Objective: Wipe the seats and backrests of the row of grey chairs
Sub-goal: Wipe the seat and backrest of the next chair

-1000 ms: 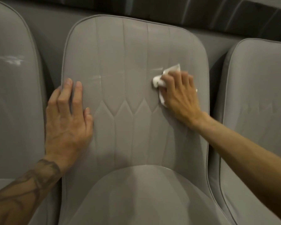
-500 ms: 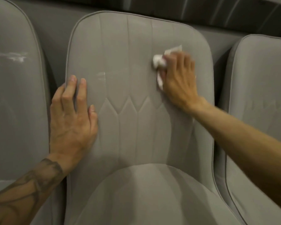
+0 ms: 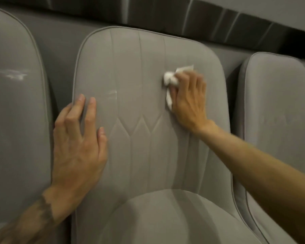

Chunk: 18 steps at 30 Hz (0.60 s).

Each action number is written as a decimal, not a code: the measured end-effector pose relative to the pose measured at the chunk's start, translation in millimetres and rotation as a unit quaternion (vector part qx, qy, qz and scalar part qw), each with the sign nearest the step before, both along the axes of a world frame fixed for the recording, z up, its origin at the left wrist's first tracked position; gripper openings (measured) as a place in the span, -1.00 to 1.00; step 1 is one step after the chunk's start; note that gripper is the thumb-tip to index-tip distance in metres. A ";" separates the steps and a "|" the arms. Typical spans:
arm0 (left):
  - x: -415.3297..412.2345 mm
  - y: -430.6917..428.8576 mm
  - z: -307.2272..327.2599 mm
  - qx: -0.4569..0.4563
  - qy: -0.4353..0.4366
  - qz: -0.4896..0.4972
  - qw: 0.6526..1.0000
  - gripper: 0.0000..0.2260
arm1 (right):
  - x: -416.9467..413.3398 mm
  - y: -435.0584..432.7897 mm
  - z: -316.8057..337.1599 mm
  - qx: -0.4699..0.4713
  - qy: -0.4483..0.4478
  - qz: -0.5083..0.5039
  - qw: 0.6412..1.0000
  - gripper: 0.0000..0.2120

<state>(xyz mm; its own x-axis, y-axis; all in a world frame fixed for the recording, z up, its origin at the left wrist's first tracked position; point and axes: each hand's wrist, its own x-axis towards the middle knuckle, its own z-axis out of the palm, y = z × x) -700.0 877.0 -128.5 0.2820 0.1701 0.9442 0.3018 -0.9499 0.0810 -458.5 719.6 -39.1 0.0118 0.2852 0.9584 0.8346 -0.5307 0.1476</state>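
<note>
backrest wiping is the step in hand: our right hand presses a crumpled white wipe to the upper right of the middle chair's backrest. its fingers are blurred, so we cannot tell whether they pinch the wipe or lie flat on it. our left hand rests with fingers straight and spread on the backrest's left edge. a pale streak just right of those fingertips looks unwiped, so the next pass should sweep left across it, later down to the seat. the left chair and right chair are cut off.
</note>
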 end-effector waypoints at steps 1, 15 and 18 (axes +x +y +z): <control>0.1 -0.5 0.6 0.000 0.001 0.001 1.000 -0.48 | 3.9 4.9 21.1 0.029 0.001 -0.012 1.000 -0.78; 1.7 -1.4 -0.7 0.017 0.005 0.049 0.999 -0.45 | 9.4 0.3 37.2 0.039 0.007 -0.039 0.998 -0.73; 0.3 -1.5 -0.7 0.022 0.006 0.050 0.998 -0.46 | 3.4 7.4 33.2 0.082 0.042 -0.035 0.995 -0.74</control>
<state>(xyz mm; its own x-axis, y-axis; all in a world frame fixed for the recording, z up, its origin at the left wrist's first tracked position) -699.7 875.5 -129.2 0.2768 0.1559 0.9482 0.3956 -0.9177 0.0353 -455.1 727.1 -5.9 0.1072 0.1216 0.9868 0.8009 -0.5986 -0.0132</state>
